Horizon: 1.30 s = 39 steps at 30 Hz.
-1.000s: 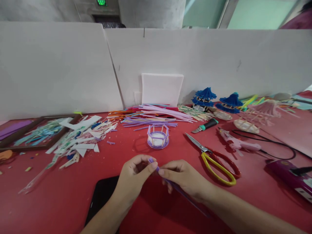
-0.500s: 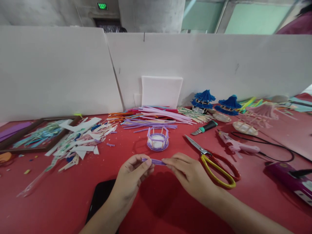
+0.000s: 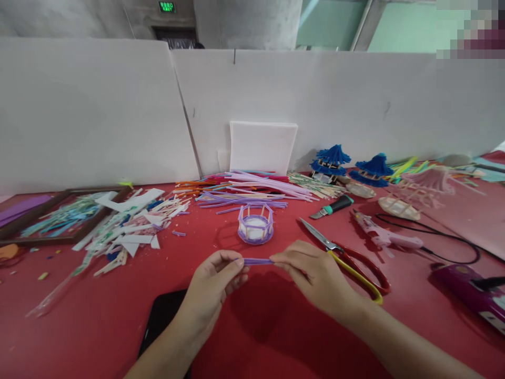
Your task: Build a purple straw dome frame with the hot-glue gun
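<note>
Between my two hands stretches a short bundle of purple pipe cleaners (image 3: pixel 258 261), held level above the red table. My left hand (image 3: pixel 219 276) pinches one end between thumb and fingers. The other end is in the fingertips of my right hand (image 3: pixel 315 273). Just beyond them stands a small round frame (image 3: pixel 255 226) of purple pipe cleaners with pale posts and a white base. Scissors (image 3: pixel 347 263) with one red and one yellow handle lie beside my right hand, which covers part of the yellow loop.
Loose pipe cleaners (image 3: pixel 260 189) lie at the back. Right are a utility knife (image 3: pixel 331 207), a pink glue gun (image 3: pixel 384 231) with its cord, a purple power strip (image 3: pixel 469 289) and blue-roofed models (image 3: pixel 330 160). Left are scraps (image 3: pixel 134 231) and a brown frame (image 3: pixel 47 243). A black phone (image 3: pixel 161 316) is partly under my left arm.
My right hand has shifted slightly right and up along the purple pipe cleaners, so more of them shows between my hands. My left hand stays nearly in place.
</note>
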Motion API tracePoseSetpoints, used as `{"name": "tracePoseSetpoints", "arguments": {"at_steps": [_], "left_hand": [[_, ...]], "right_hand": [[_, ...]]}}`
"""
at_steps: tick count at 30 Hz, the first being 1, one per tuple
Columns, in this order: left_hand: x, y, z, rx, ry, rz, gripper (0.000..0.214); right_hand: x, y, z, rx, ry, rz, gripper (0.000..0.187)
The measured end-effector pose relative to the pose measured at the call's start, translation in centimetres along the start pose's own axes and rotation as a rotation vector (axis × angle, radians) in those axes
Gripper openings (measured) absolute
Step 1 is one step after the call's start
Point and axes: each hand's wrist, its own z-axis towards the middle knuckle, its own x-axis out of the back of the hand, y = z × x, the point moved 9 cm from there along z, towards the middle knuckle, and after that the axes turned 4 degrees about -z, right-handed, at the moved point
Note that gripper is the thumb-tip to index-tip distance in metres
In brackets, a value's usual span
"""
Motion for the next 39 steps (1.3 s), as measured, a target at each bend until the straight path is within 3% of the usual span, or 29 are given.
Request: {"name": "tracePoseSetpoints", "arguments": {"at_steps": [4, 12, 17, 20, 23, 27, 30, 34, 39], "left_hand": [[0.3, 0.2, 0.1, -0.016, 0.016, 0.023, 0.038], [0.1, 0.2, -0.1, 0.000, 0.013, -0.016, 0.041], [-0.1, -0.1, -0.5, 0.050, 0.003, 0.002, 0.047], [0.0, 0.1, -0.4, 0.024, -0.005, 0.061, 0.046], [-0.1, 0.2, -0.3, -0.002, -0.023, 0.174, 0.039], [-0.7, -0.8, -0.6, 0.099, -0.085, 0.352, 0.027], [-0.7, -1.8, -0.9, 0.193, -0.109, 0.441, 0.022], [-0.2, -2.2, -0.8, 0.216, -0.101, 0.516, 0.026], [-1.0, -2.7, -1.4, 0.245, -0.254, 0.606, 0.029]], "right_hand": [[0.0, 0.6, 0.1, -0.065, -0.010, 0.058, 0.020], [-1.4, 3.8, -0.4, -0.434, -0.106, 0.387, 0.009], [-2.3, 4.7, -0.9, -0.568, -0.177, 0.660, 0.018], [-1.7, 4.4, -0.7, -0.526, -0.162, 0.571, 0.017], [-0.5, 3.7, -0.1, -0.373, -0.116, 0.245, 0.013], [-0.2, 2.9, 0.4, -0.189, -0.158, -0.008, 0.016], [-0.3, 3.0, 0.5, -0.182, -0.219, 0.003, 0.013], [-1.0, 1.9, 0.3, -0.128, -0.279, 0.090, 0.015], [-2.6, -0.5, -0.5, 0.024, -0.393, 0.144, 0.015]]}}
